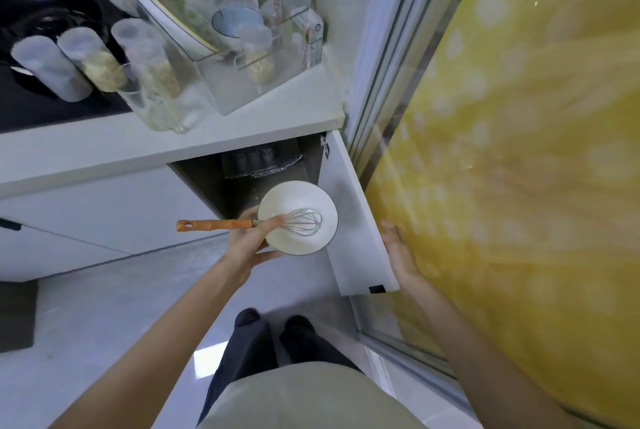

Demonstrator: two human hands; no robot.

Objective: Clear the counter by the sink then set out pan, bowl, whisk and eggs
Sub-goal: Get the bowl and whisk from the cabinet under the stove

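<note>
Currently the left hand [254,241] is holding a round white ceramic bowl with a dark rim [294,196] out in front of the open lower cupboard, below the edge of the table [138,148]. The grip is closing round the bowl's near-left side: the fingers are curling under it and the thumb is lying over the rim. A wire balloon whisk with an orange handle [242,223] is lying in the bowl. Its wire head is resting on the inside of the bowl and its handle is sticking out leftward past the rim, beyond the hand. The thumb is pressing on the whisk's neck, just where it crosses the rim, so a single grip is pinning whisk and bowl together.

The right hand [400,252] is touching the outer edge of the white cupboard door [353,220], which is standing open. Its fingers are lying fairly straight along that edge and are holding nothing.

On the table, a clear acrylic rack [214,82] is carrying tilted plates. Clear lidded jars [90,61] are standing just left of it, and white cartons [308,40] are standing at its right. A black pan [41,12] is sitting at the far left, well apart from both hands. A yellow patterned curtain [519,151] is showing to the right of the door.
</note>
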